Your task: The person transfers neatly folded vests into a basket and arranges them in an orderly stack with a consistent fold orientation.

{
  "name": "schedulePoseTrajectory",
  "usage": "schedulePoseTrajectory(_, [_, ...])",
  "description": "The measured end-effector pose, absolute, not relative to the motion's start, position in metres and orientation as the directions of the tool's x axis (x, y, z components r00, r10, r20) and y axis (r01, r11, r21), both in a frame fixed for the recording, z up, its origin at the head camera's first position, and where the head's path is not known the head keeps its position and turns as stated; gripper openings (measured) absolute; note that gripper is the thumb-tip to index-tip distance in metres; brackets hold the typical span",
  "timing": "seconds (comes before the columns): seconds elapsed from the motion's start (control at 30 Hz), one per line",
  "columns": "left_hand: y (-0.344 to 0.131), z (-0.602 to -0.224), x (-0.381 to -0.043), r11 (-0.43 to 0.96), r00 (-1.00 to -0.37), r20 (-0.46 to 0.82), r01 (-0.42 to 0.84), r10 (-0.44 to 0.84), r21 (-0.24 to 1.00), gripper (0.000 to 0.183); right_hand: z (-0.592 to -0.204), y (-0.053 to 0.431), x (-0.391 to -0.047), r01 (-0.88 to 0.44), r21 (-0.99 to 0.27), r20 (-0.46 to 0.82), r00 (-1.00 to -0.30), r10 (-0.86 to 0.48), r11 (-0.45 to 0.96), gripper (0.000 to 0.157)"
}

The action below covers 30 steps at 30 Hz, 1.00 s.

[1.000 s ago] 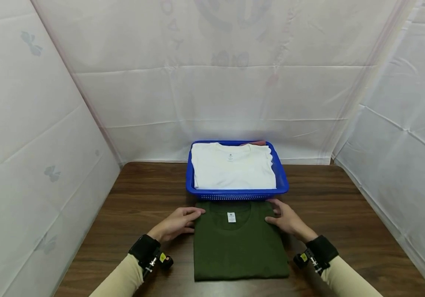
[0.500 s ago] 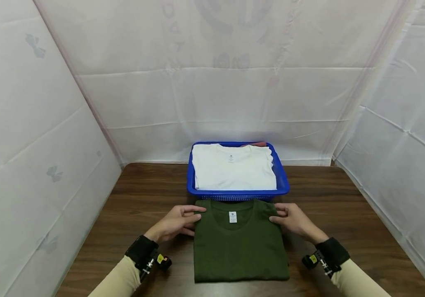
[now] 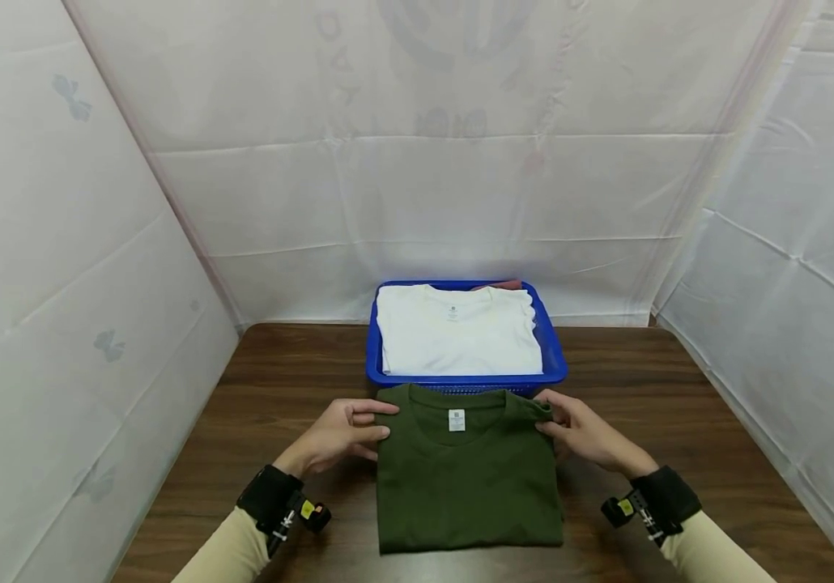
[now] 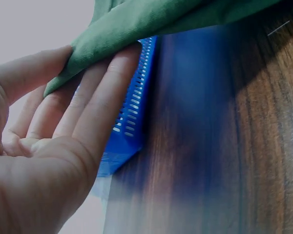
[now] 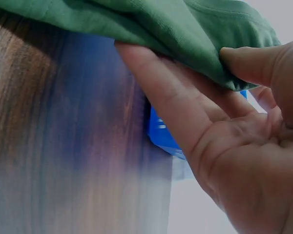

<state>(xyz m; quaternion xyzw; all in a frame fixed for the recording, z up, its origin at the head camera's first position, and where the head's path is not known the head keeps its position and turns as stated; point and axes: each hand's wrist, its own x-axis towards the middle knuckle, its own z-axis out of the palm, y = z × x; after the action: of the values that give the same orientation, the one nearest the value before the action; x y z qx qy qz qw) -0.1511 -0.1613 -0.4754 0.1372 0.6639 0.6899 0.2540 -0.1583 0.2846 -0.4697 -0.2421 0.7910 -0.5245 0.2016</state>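
A folded dark green T-shirt (image 3: pixel 468 486), with a white neck label, lies in front of the blue basket, its collar end raised off the table. My left hand (image 3: pixel 333 437) pinches its upper left edge; in the left wrist view the thumb is on top of the green cloth (image 4: pixel 132 29) and the fingers are beneath. At the upper right corner my right hand (image 3: pixel 585 433) holds the shirt the same way, thumb above and fingers (image 5: pixel 161 87) under the fold. The shirt's far edge covers part of the basket's front wall.
Behind the shirt stands the blue plastic basket (image 3: pixel 551 356) holding a folded white T-shirt (image 3: pixel 461 336). A bit of reddish cloth (image 3: pixel 508 285) shows at its back. White sheeting (image 3: pixel 417 194) hangs behind and beside the brown wooden table (image 3: pixel 293 356).
The collar end of the green shirt has risen and moved slightly toward the basket. My right hand has shifted a little right and now grips the corner.
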Motion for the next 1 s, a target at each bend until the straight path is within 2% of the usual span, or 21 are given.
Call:
schedulePoseTrajectory(0.2, [-0.159, -0.469, -0.152, 0.003, -0.868, -0.119, -0.134, 0.481, 0.991, 0.043, -0.462, 0.285, -0.158, -0.183, -0.947, -0.023, -0.78, -0.626, 0.263, 0.024])
schedulePoseTrajectory(0.47, [-0.151, -0.459, -0.151, 0.023, -0.946, -0.069, -0.065, 0.318, 0.998, 0.043, -0.453, 0.283, -0.16, -0.26, -0.933, 0.062, -0.799, -0.598, 0.25, 0.026])
schedulePoseTrajectory(0.6, [-0.149, -0.454, -0.15, 0.008, -0.95, 0.02, 0.023, 0.313, 1.0, 0.047, -0.448, 0.281, -0.161, -0.307, -0.921, 0.117, -0.805, -0.581, 0.24, 0.027])
schedulePoseTrajectory(0.73, [-0.148, -0.449, -0.151, 0.052, -0.956, 0.102, 0.121, 0.276, 0.991, 0.046, -0.443, 0.28, -0.162, -0.33, -0.917, 0.15, -0.806, -0.572, 0.225, 0.027])
schedulePoseTrajectory(1.0, [-0.146, -0.429, -0.156, 0.009, -0.958, 0.149, 0.156, 0.246, 0.988, 0.047, -0.42, 0.275, -0.168, -0.38, -0.896, 0.217, -0.826, -0.521, 0.229, 0.029])
